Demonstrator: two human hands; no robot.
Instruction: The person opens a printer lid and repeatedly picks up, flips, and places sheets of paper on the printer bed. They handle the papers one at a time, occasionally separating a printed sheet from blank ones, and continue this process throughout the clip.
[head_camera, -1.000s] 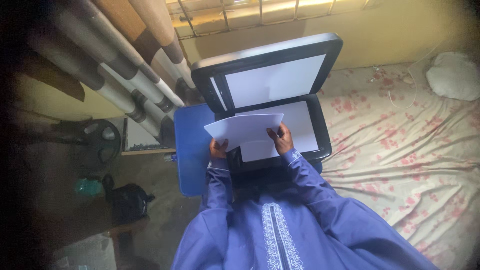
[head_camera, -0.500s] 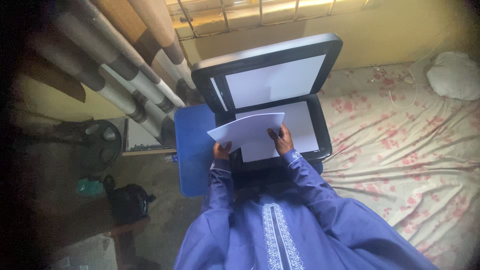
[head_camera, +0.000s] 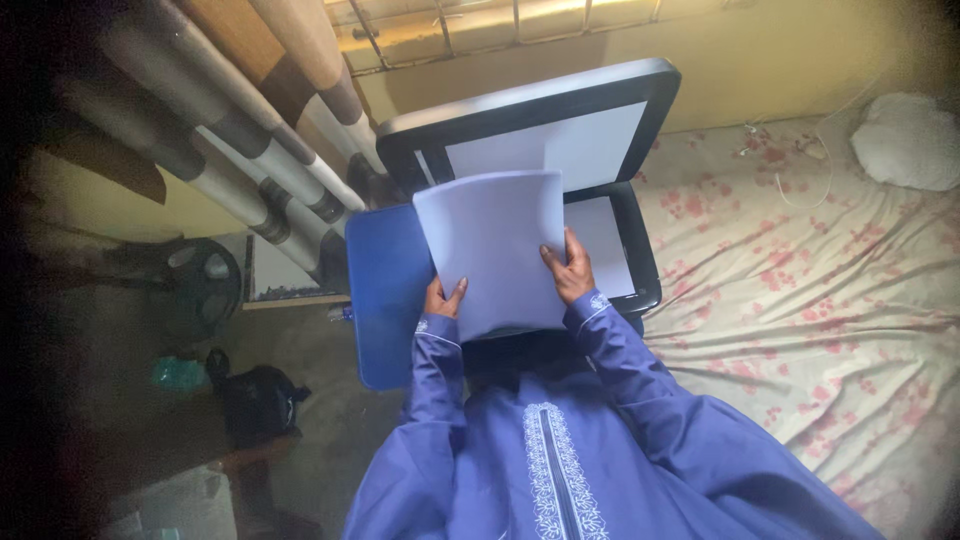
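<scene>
Both hands, left (head_camera: 443, 297) and right (head_camera: 570, 272), grip the paper stack (head_camera: 495, 250) by its near edge, fingers closed on it, above the open scanner (head_camera: 640, 150), whose glass seems bare, nothing laid down yet.

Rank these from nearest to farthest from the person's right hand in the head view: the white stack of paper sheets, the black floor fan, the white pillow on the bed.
1. White stack of paper sheets: held by the right hand, at centre.
2. White pillow: on the bed, upper right corner.
3. Black floor fan: on the floor, far left.
</scene>
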